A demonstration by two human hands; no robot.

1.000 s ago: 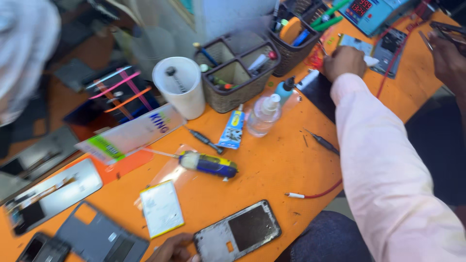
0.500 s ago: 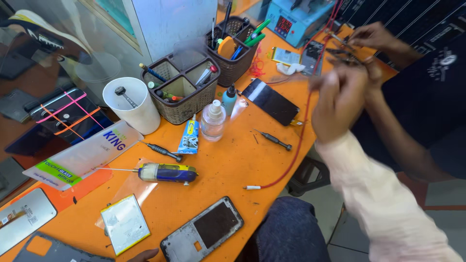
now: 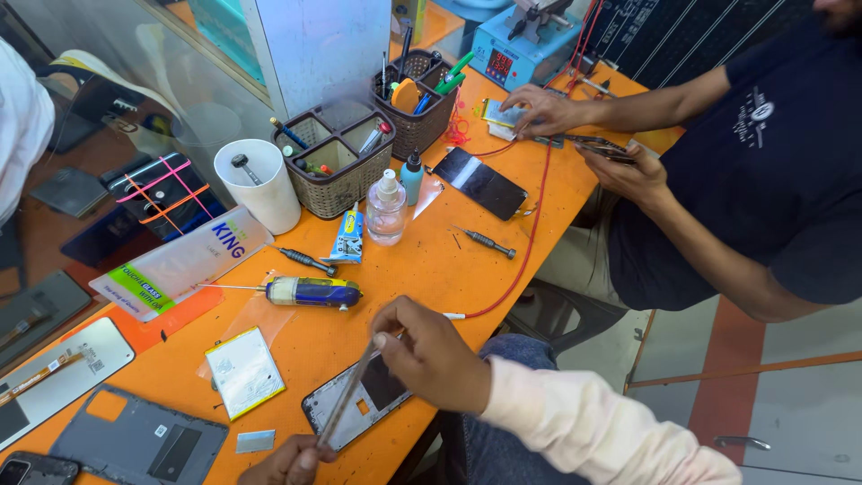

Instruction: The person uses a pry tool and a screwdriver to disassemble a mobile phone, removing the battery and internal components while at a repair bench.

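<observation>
Strip direction: the thin flat strip (image 3: pixel 346 404) runs on a diagonal, its upper end near your right hand and its lower end near your left hand; the long axis goes from upper right to lower left in the head view.
Strip place: it is stretched just above the open phone frame (image 3: pixel 359 406), which lies flat near the front edge of the orange table (image 3: pixel 431 269).
Right hand: your right hand (image 3: pixel 431 352) is closed narrow, thumb and fingertips pinching the upper end of the strip.
Left hand: your left hand (image 3: pixel 289 460) is at the bottom edge, only partly in view; its fingers are closed around the lower end of the strip.
Phone frame: its long axis points also from lower left to upper right, almost parallel to the strip.
Nearby things: a flat silver battery (image 3: pixel 244 371) lies left of the frame, and a blue and yellow tool (image 3: pixel 312 291) lies beyond it.
Other person: somebody in a dark shirt (image 3: pixel 763 171) works at the far end of the table, well apart from your hands.
</observation>
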